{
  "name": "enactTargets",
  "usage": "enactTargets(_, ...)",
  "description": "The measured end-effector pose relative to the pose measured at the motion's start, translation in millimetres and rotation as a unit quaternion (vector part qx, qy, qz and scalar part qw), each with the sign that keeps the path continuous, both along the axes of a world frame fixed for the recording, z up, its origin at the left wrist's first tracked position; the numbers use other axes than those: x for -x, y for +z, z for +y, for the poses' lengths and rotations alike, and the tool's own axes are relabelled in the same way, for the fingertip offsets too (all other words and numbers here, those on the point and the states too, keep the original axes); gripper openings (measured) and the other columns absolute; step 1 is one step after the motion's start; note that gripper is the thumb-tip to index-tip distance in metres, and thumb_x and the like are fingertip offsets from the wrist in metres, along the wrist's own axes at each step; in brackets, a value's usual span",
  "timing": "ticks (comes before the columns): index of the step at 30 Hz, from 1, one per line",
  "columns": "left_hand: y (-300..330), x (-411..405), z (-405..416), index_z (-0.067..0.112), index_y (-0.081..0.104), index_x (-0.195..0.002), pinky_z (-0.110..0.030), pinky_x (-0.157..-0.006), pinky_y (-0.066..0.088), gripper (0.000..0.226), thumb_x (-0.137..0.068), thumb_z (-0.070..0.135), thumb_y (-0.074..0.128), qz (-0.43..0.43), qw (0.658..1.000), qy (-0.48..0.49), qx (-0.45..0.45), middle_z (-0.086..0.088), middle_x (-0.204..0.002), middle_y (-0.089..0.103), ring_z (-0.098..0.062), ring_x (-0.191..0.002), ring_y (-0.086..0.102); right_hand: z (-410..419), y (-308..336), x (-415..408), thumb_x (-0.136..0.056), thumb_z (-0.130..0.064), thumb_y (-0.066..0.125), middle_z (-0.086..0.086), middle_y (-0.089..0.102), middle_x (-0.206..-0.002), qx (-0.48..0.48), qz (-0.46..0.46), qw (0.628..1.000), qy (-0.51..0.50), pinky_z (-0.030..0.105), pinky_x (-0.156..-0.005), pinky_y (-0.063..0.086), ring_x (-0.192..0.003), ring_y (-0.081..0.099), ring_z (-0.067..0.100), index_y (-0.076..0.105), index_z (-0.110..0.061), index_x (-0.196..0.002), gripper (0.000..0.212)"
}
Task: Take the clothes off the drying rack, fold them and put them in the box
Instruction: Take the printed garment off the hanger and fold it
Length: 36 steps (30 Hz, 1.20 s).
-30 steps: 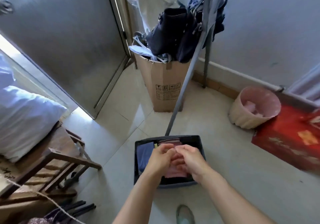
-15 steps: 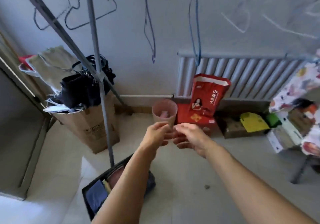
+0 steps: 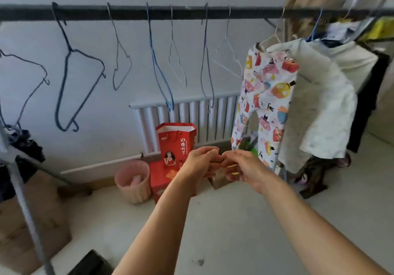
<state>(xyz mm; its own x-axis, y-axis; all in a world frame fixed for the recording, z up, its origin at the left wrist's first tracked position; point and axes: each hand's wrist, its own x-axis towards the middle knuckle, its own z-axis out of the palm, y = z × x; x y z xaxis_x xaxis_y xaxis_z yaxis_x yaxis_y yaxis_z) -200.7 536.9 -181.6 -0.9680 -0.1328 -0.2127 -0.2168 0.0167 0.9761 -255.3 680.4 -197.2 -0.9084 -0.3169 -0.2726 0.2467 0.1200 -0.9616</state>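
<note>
The drying rack's dark bar (image 3: 191,11) runs across the top of the view with several bare wire hangers (image 3: 74,78) on it. At the right end hang cartoon-print trousers (image 3: 264,104) and a pale cream garment (image 3: 324,108), with dark clothes (image 3: 368,104) behind them. My left hand (image 3: 200,161) and my right hand (image 3: 241,166) are raised side by side in mid-air, fingers loosely curled, holding nothing, below and left of the trousers. A corner of the dark box (image 3: 91,264) shows at the bottom edge.
A white radiator (image 3: 191,121) lines the wall. On the floor stand a red gift bag (image 3: 177,142), a red carton (image 3: 162,181) and a pink bin (image 3: 132,181). A cardboard box (image 3: 32,221) and a rack leg (image 3: 25,206) are at the left.
My hands left the folded clothes in the box and rose empty. The view swung up and right from the box to the rack bar and the hanging clothes.
</note>
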Motion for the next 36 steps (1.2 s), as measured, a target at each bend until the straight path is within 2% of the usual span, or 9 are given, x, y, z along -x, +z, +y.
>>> enactTargets(7,46,66,95,0.02,0.062,-0.113,-0.039,-0.095,0.047,0.017,-0.101,0.026,0.052,0.037,0.998,-0.037,0.025,0.001,-0.103,0.066,-0.016,-0.099,0.061,85,45,65,-0.097,-0.018,0.055,0.009,0.069,-0.077,0.03,0.079,0.995,-0.052,0.028,-0.056,0.05,-0.064,0.064,0.021,0.067,-0.01,-0.095,0.014)
enactTargets(10,68,95,126,0.016,0.059,-0.126,-0.034,-0.092,0.047,0.031,-0.099,0.03,0.055,0.051,0.996,-0.066,0.026,0.0,-0.113,0.065,-0.015,-0.102,0.059,110,77,95,-0.095,-0.019,0.059,0.005,0.068,-0.076,0.038,0.157,0.979,-0.124,0.024,-0.046,0.044,-0.056,0.061,0.017,0.065,-0.018,-0.09,0.009)
enactTargets(14,100,131,150,0.019,0.054,-0.132,-0.04,-0.094,0.053,0.035,-0.099,0.027,0.057,0.085,0.995,-0.053,0.006,-0.007,-0.122,0.063,-0.025,-0.109,0.064,126,118,140,-0.093,-0.014,0.057,0.0,0.063,-0.076,0.008,0.28,0.943,-0.181,0.023,-0.047,0.039,-0.056,0.054,0.013,0.063,-0.019,-0.089,0.009)
enactTargets(17,119,151,158,0.017,0.05,-0.136,-0.039,-0.089,0.055,0.038,-0.099,0.024,0.056,0.09,0.995,-0.038,-0.002,-0.003,-0.114,0.063,-0.023,-0.1,0.065,126,138,180,-0.094,-0.013,0.052,-0.004,0.061,-0.085,-0.06,0.357,0.912,-0.194,0.024,-0.064,0.046,-0.081,0.06,0.017,0.063,-0.014,-0.103,0.014)
enactTargets(20,131,166,158,0.014,0.047,-0.14,-0.035,-0.08,0.056,0.043,-0.099,0.024,0.056,0.088,0.995,-0.034,0.02,-0.005,-0.117,0.061,-0.022,-0.096,0.065,123,157,221,-0.095,-0.02,0.049,0.011,0.054,-0.128,-0.167,0.413,0.869,-0.213,0.038,-0.096,0.046,-0.118,0.053,0.029,0.054,-0.021,-0.13,0.035)
enactTargets(23,142,179,155,0.013,0.047,-0.141,-0.036,-0.079,0.055,0.044,-0.099,0.022,0.055,0.088,0.996,-0.008,0.028,-0.008,-0.121,0.06,-0.022,-0.094,0.064,113,176,252,-0.1,-0.028,0.041,0.012,0.037,-0.15,-0.251,0.394,0.867,-0.173,0.046,-0.108,0.038,-0.132,0.041,0.036,0.035,-0.032,-0.147,0.048)
enactTargets(26,151,186,150,0.011,0.051,-0.137,-0.036,-0.08,0.055,0.039,-0.1,0.021,0.054,0.093,0.995,0.006,0.037,-0.011,-0.125,0.06,-0.023,-0.092,0.064,102,180,274,-0.098,-0.035,0.042,0.009,0.041,-0.151,-0.283,0.349,0.884,-0.131,0.048,-0.105,0.042,-0.131,0.045,0.035,0.026,-0.025,-0.15,0.055)
enactTargets(31,156,189,139,0.012,0.053,-0.133,-0.032,-0.075,0.055,0.034,-0.101,0.023,0.053,0.106,0.993,0.024,0.055,-0.012,-0.124,0.062,-0.024,-0.097,0.066,89,176,290,-0.096,-0.026,0.046,0.015,0.053,-0.136,-0.308,0.316,0.89,-0.115,0.042,-0.095,0.048,-0.117,0.055,0.036,0.04,-0.011,-0.138,0.046)
enactTargets(36,149,187,125,0.012,0.053,-0.131,-0.035,-0.08,0.055,0.031,-0.102,0.021,0.051,0.108,0.992,0.047,0.043,-0.008,-0.116,0.065,-0.024,-0.096,0.067,83,176,290,-0.097,-0.015,0.042,0.014,0.058,-0.124,-0.244,0.356,0.888,-0.159,0.037,-0.084,0.044,-0.11,0.056,0.035,0.049,-0.009,-0.125,0.03)
